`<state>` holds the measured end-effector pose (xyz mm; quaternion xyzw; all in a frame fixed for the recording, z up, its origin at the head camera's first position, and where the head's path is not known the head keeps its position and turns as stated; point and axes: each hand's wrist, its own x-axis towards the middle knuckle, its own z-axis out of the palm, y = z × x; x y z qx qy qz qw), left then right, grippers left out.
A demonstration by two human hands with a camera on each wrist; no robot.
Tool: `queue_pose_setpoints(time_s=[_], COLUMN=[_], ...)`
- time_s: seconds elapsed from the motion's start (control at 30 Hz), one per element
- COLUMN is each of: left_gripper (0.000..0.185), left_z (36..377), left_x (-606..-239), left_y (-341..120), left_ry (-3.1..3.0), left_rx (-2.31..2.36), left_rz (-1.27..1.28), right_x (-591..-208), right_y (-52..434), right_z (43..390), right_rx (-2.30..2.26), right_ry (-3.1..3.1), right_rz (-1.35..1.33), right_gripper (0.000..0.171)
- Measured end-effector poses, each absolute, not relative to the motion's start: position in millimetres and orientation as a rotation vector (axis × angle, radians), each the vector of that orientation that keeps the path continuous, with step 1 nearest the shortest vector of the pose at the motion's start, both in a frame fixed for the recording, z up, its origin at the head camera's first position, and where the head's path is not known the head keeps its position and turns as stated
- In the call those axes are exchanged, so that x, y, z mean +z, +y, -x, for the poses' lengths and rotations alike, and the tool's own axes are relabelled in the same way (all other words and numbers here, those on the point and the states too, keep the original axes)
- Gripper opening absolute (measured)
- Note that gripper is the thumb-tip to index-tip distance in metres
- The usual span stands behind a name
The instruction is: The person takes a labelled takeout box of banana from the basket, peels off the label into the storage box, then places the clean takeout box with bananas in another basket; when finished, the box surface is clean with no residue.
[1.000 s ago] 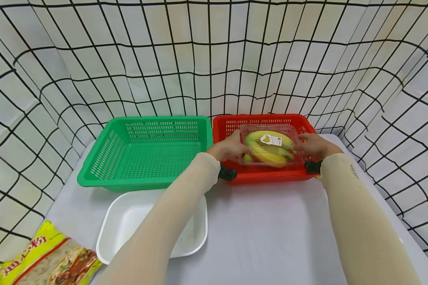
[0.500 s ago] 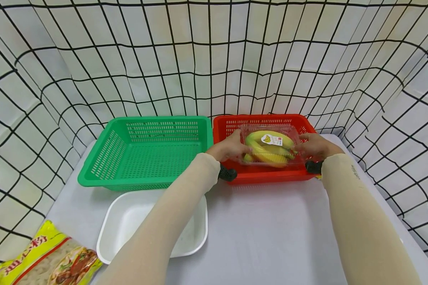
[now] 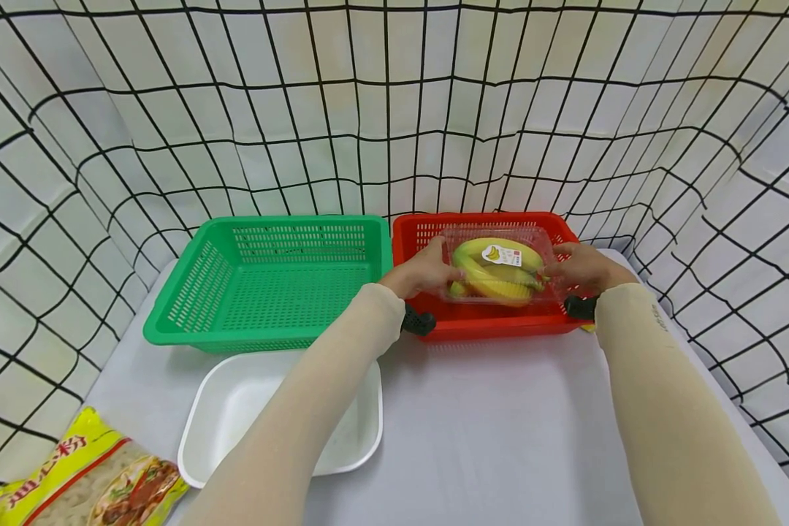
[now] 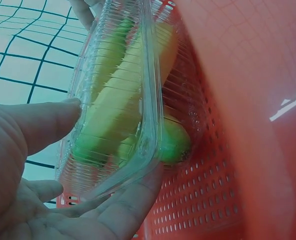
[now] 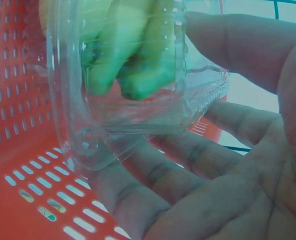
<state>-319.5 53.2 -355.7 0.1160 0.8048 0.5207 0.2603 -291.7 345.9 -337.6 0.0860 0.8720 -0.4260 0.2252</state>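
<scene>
A clear plastic clamshell box (image 3: 500,267) holding yellow bananas (image 3: 493,272) sits inside a red basket (image 3: 493,325), held between two hands. A small white sticker with a banana drawing is on the lid. Whether the box rests on the basket floor or is raised just above it cannot be told.

The left hand (image 3: 421,272) grips the box's left end. In the left wrist view the thumb lies on top of the lid and the fingers (image 4: 123,210) curl under the base, so the box is pinched between them. The right hand (image 3: 581,267) grips the right end in the same way: in the right wrist view the thumb presses the upper side and the fingers (image 5: 138,195) support the underside. Through the plastic, the banana tips look greenish. Both arms wear pale beige sleeves, with a dark strap at each wrist.

The red basket stands at the far right of a pale grey table (image 3: 500,438). Touching its left side is a green basket (image 3: 269,281) of the same shape. In front of the green basket lies a white rectangular tray (image 3: 237,409), partly covered by the left forearm. At the near left corner lies a yellow food packet (image 3: 79,482) with red print. A white cloth with a black grid pattern (image 3: 394,109) rises behind and around the table.
</scene>
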Motion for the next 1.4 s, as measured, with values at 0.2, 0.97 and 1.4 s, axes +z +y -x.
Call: queue_pose_setpoints(time_s=[0.2,0.97,1.4], left_gripper=[0.083,0.074,0.080], left_z=[320,317,307], left_x=[-355,-344,-334], left_y=[53,46,38], left_ry=[2.175,2.167,2.212], left_rx=[1.439,1.499,1.488], left_rz=[-0.346,-0.426,-0.440], right_x=[-336,-320,-310], right_y=[347,344,342], right_z=[291,280,272], right_rx=[-1.191,-1.215,-1.168], right_ry=[2.399,2.453,2.544], right_rz=[-0.210,-0.213,-0.212], right_gripper=[0.080,0.087,0.089])
